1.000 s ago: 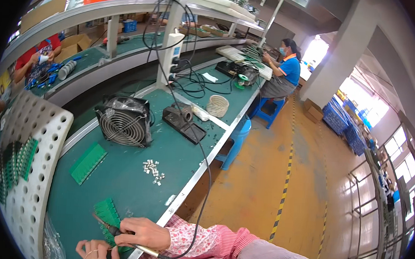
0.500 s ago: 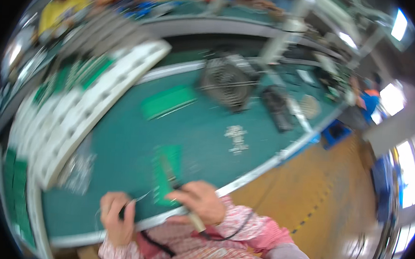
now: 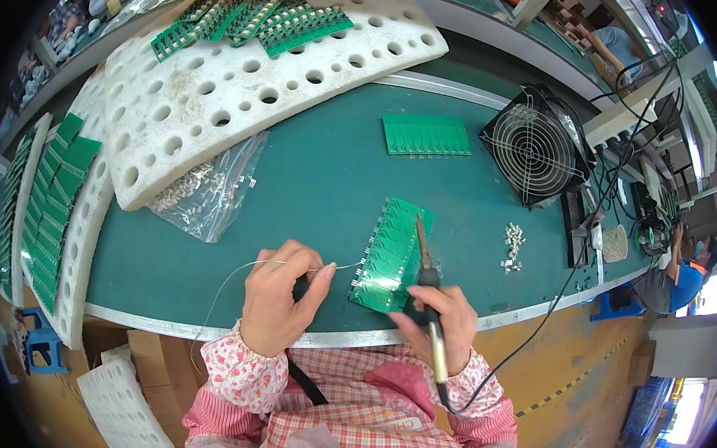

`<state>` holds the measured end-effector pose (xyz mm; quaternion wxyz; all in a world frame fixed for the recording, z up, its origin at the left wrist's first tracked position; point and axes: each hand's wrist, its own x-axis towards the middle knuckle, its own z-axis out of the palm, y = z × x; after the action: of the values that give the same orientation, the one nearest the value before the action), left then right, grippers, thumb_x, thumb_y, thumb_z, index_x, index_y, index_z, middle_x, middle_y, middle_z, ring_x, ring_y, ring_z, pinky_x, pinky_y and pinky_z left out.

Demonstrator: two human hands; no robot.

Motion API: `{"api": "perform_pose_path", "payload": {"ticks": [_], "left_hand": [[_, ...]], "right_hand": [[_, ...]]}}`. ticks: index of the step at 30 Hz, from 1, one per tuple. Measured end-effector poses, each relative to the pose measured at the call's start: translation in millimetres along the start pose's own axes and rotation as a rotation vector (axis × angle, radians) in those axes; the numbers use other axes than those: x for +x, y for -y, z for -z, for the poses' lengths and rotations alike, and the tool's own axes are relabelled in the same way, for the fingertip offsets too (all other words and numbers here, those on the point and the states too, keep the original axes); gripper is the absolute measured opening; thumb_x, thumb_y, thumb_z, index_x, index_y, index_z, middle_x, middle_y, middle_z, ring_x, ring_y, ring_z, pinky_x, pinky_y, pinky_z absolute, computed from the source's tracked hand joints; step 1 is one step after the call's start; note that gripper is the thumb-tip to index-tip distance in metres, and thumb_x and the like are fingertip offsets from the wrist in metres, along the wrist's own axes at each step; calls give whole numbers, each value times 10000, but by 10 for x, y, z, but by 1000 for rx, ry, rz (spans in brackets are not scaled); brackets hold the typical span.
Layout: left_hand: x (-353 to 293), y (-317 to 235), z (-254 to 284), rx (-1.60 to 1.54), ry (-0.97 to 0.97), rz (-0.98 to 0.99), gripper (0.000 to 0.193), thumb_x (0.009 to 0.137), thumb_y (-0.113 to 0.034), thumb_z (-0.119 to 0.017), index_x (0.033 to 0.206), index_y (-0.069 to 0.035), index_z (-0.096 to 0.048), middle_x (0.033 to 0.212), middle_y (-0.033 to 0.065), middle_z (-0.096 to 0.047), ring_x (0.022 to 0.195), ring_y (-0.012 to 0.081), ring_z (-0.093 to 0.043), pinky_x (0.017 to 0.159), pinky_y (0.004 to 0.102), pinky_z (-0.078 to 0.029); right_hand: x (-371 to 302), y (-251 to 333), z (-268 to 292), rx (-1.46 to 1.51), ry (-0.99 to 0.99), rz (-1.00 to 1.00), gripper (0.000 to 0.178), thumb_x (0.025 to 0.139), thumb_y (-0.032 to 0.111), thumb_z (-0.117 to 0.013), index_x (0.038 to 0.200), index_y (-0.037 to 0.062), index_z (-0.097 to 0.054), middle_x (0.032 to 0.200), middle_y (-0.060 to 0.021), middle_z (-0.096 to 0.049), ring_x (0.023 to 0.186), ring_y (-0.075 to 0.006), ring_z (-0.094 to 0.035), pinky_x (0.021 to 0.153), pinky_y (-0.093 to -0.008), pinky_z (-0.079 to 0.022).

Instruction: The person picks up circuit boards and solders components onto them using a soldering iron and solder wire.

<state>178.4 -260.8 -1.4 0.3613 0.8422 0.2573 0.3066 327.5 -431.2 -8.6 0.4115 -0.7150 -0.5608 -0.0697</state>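
Note:
My left hand pinches a thin solder wire, whose loose length curves down past my sleeve. The wire's tip reaches the left edge of a green circuit board with a row of small connectors along that edge. A soldering iron is gripped in my right hand. Its metal tip points away from me, over the board's right part; whether it touches is unclear. Farther back lies another green board panel. Small white connectors are heaped to the right.
Perforated white foam slabs carry several populated boards at the back left. A plastic bag of connectors lies against the foam. A black fan stands at the back right, near cables. A co-worker is at far right.
The view has swung and steadied from blur. My left hand has come up beside the board, bringing the wire to its edge. My right hand still holds the soldering iron over the board.

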Motion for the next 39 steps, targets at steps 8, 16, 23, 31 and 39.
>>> {"api": "perform_pose_path", "payload": {"ticks": [8, 16, 23, 31, 39], "left_hand": [[28, 51, -37, -10, 85, -39, 164, 775, -54, -686, 695, -52, -543, 716, 24, -587, 607, 186, -553, 700, 327, -373], [44, 61, -51, -40, 95, -33, 163, 743, -43, -686, 675, -66, -540, 724, 13, -584, 641, 170, -561, 715, 326, -363], [48, 24, -44, -9, 135, -12, 170, 736, -23, -674, 663, -58, -524, 762, 34, -616, 702, 179, -573, 750, 316, -353], [60, 0, -40, 3, 147, -3, 148, 735, -35, -676, 669, -60, -546, 773, 31, -619, 711, 179, -582, 756, 320, -357], [68, 20, -59, 15, 132, -23, 148, 733, -41, -686, 676, -70, -553, 757, 8, -591, 663, 163, -563, 730, 325, -350]], "right_hand": [[-117, 107, 65, 550, -220, -450, 187, 931, 171, -517, 955, -12, -489, 635, -75, -546, 447, -105, -492, 421, -223, -387], [-139, -2, 30, 704, -175, -489, 122, 910, 89, -560, 925, -18, -503, 648, -85, -605, 489, -100, -567, 450, -235, -458], [-158, -6, 24, 670, -143, -474, 104, 905, 73, -569, 910, -16, -514, 659, -90, -623, 496, -109, -591, 457, -240, -475], [-138, 15, 22, 661, -128, -466, 74, 889, 31, -573, 891, -14, -514, 629, -92, -625, 498, -110, -600, 470, -236, -478], [-146, -29, -7, 611, -118, -372, 66, 864, 17, -579, 871, -12, -521, 564, -73, -600, 474, -114, -590, 463, -239, -464]]}}
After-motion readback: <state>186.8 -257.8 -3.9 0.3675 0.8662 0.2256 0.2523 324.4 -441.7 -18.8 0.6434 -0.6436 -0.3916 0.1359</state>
